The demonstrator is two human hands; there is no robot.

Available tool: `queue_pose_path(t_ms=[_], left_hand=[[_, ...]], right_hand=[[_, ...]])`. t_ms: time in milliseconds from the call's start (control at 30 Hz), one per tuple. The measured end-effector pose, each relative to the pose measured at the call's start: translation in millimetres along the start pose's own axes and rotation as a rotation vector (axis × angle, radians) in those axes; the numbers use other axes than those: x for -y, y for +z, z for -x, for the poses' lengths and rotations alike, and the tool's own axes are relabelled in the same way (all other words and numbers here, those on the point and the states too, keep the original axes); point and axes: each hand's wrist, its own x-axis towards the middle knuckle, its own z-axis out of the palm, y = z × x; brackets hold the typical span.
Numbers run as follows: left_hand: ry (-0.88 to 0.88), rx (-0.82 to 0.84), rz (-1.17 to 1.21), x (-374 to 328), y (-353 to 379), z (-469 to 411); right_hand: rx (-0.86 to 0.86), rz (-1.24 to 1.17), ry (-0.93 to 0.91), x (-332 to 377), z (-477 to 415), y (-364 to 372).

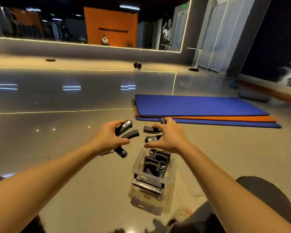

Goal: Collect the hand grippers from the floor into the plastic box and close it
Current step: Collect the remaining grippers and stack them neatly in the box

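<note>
box point(138, 163) partly filled, lid not on yet | two hand grippers point(150, 129) left on floor point(65, 148) | left hand point(107, 137) clamped on one gripper point(124, 127) — right hand point(168, 138) spread, holding nothing

The plastic box point(151, 179) sits on the floor point(74, 174) right in front of the person, between the two forearms, with several hand grippers point(155, 163) already in it. Just beyond the box, more grippers lie on the floor — one pair point(127, 130) under the left hand point(107, 137), another pair point(151, 133) under the right hand point(168, 137). Stacked mats point(200, 110) lie behind those (off to the right), and a dumbbell point(137, 65) sits far back near the mirror wall point(91, 47).
</note>
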Motion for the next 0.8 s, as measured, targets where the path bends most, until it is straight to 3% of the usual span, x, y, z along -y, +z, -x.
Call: queue_pose_path(t_ms=[233,500,800], left_hand=[[-0.009,0.116,0.011,-0.7,55.2,-40.7],[-0.005,0.255,-0.031,36.0,82.2,-107.5],[0.077,0.377,-0.003,56.2,128.0,-188.6]], right_hand=[[0.089,0.021,0.135,-64.3,-13.2,42.2],[0.27,-0.05,0.27,-66.9,-53.3,122.5],[0.264,-0.266,0.588,-65.3,-74.4,206.6]])
